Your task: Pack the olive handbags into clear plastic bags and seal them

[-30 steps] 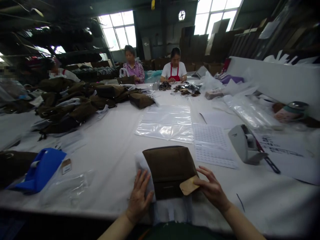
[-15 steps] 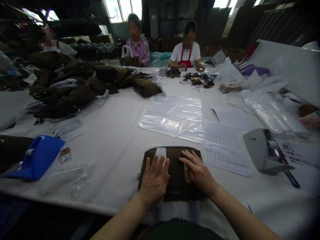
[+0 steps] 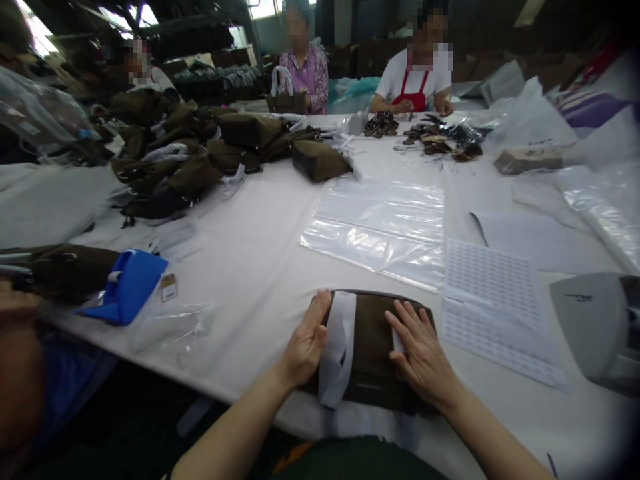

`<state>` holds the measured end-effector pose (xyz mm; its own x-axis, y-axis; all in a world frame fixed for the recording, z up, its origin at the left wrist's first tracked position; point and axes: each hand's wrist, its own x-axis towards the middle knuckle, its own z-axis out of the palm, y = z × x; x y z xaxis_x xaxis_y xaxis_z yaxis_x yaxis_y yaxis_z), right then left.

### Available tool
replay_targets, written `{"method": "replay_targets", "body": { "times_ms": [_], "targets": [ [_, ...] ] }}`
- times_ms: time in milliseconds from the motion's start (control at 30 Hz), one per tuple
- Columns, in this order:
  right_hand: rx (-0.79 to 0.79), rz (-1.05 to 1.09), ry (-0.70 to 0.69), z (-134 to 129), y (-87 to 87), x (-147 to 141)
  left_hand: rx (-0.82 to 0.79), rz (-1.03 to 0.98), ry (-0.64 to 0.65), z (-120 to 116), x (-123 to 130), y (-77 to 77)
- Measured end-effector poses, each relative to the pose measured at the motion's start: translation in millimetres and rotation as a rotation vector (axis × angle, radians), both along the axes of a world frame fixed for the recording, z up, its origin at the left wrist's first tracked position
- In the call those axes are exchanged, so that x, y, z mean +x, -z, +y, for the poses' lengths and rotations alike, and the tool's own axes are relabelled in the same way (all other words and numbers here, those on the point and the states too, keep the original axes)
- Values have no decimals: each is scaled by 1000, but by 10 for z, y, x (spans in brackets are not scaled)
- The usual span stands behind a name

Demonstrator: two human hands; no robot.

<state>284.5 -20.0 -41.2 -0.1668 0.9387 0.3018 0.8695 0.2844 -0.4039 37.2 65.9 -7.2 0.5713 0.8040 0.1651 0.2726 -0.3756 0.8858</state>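
One dark brown bag [image 3: 375,333] is lying near six o'clock on the white table [image 3: 240,267] I am viewing. My left hand [image 3: 306,341] is bordering its nine-o'clock edge, its grip indeterminable to me; my right hand [image 3: 423,353] is resting open and flat on its three-o'clock side.

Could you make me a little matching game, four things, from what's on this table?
Things:
1. Left hand
2. Right hand
3. Dispenser beside the small tag
4. Plastic sheeting

Descriptions:
A. See-through and shiny
B. At the brown bag's left side
C. Blue
D. Spread over the bag's right side

Pairs: 1-B, 2-D, 3-C, 4-A
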Motion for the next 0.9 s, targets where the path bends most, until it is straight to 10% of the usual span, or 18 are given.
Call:
{"method": "replay_targets", "body": {
  "times_ms": [233, 500, 633, 900],
  "targets": [
    [208, 455, 441, 485, -137, 601, 91, 39, -394, 890, -37, -92],
    [56, 205, 392, 1716, 678, 861, 135, 509, 15, 2417, 1061, 607],
    [3, 14, 193, 1923, 753, 962, 122, 726, 201, 2886, 1371, 841],
    [37, 25, 178, 2125, 317, 1206, 191, 821, 332, 3066, 1431, 401]
  ]
}}
